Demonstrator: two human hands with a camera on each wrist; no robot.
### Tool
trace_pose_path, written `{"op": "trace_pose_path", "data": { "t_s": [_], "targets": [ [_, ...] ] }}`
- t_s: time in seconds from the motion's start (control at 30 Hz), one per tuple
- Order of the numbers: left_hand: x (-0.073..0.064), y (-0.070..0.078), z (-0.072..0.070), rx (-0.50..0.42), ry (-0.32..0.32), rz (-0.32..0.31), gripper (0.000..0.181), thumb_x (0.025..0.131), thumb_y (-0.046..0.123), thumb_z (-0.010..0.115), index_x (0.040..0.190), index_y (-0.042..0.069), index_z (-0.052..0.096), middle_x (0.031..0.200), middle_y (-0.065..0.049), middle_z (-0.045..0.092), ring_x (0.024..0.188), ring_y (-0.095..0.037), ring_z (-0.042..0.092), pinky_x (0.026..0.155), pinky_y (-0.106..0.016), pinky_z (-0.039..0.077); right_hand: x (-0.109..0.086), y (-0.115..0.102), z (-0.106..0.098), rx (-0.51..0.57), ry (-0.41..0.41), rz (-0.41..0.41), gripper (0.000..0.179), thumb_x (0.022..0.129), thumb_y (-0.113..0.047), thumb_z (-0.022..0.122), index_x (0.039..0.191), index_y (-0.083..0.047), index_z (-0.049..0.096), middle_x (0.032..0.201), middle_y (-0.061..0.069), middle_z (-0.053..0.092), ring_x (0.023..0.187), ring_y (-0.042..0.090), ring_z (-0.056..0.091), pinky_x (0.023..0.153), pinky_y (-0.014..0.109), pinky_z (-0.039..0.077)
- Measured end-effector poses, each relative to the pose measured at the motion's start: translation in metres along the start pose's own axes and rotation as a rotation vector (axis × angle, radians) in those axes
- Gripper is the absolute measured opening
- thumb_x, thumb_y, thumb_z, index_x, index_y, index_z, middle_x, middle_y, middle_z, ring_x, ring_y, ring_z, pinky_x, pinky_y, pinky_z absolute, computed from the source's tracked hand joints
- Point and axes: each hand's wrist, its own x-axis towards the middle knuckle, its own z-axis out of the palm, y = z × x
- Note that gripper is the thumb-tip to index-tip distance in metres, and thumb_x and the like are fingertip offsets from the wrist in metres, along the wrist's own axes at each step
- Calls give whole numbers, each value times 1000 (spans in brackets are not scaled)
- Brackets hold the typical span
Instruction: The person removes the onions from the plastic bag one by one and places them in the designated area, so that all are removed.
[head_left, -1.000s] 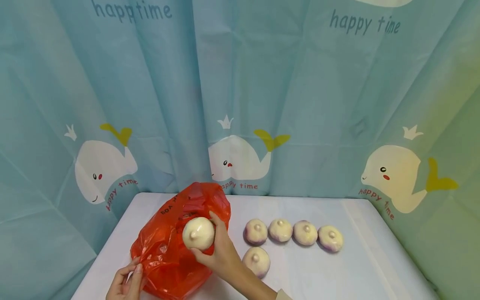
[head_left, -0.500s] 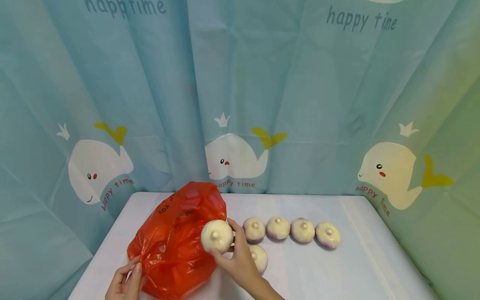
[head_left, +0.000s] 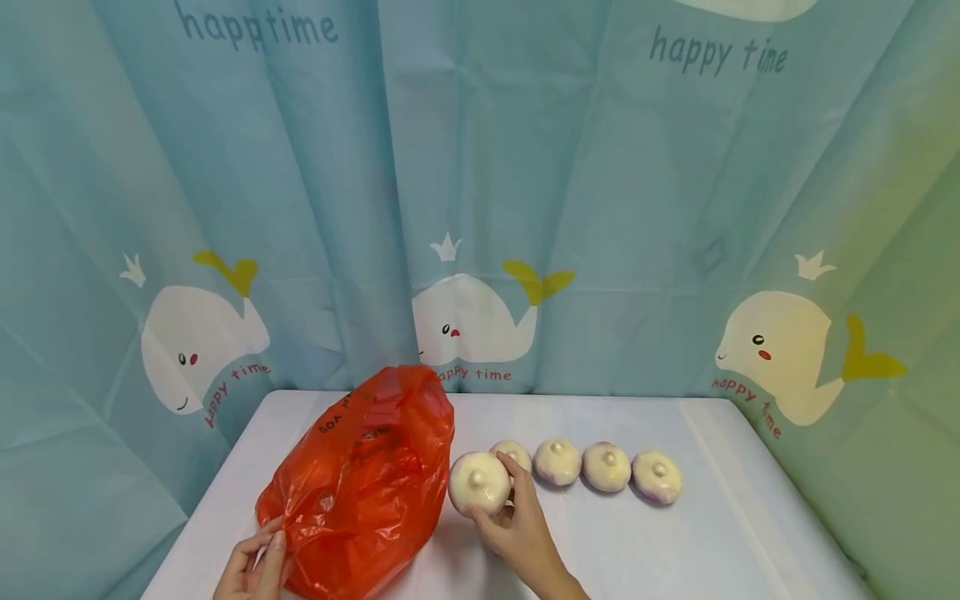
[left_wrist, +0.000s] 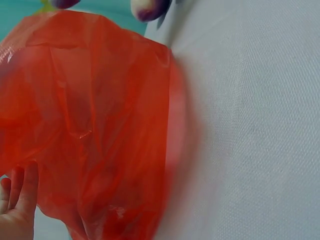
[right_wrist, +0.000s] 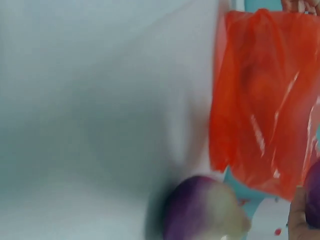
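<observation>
My right hand holds a white-and-purple turnip above the table, just right of the red plastic bag. Thumb and fingers curl round its side, and its pale top faces the head camera. At the bag's lower left, my left hand pinches the thin plastic. Behind the held turnip runs a row of several turnips, the leftmost partly covered by it. In the right wrist view another turnip sits near the bag, while the held one shows at the right edge.
The white table carries the bag on its left part and the turnip row across its middle. A blue curtain with whale prints hangs close behind the table's back edge and along both sides.
My right hand has moved right with the turnip, from in front of the bag to beside it. It now covers the spot where a nearer turnip lay. My left hand keeps its grip.
</observation>
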Motion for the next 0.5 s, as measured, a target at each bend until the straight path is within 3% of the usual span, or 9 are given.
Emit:
{"op": "trace_pose_path", "data": {
  "t_s": [0.17, 0.37, 0.5],
  "targets": [
    [-2, -4, 0, 22, 31, -2, 31, 94, 28, 57, 109, 1, 49, 110, 8, 52, 73, 14, 56, 67, -11, 47, -6, 13, -15, -8, -5, 39, 75, 83, -16, 74, 141, -3, 29, 133, 17, 38, 98, 21, 54, 76, 29, 51],
    [-2, -2, 1, 30, 12, -15, 31, 95, 27, 56, 112, 2, 48, 113, 6, 52, 74, 13, 56, 67, -11, 48, -13, 23, -34, -23, 57, -60, 73, 82, -11, 74, 141, -3, 31, 134, 14, 42, 102, 17, 52, 79, 30, 50],
    [0, 1, -1, 53, -20, -8, 31, 95, 26, 55, 113, 1, 48, 112, 7, 50, 75, 14, 55, 70, -11, 47, -18, 34, -50, -120, 134, -118, 71, 80, -8, 76, 139, -4, 36, 132, 10, 47, 105, 13, 51, 82, 31, 50]
  ]
}}
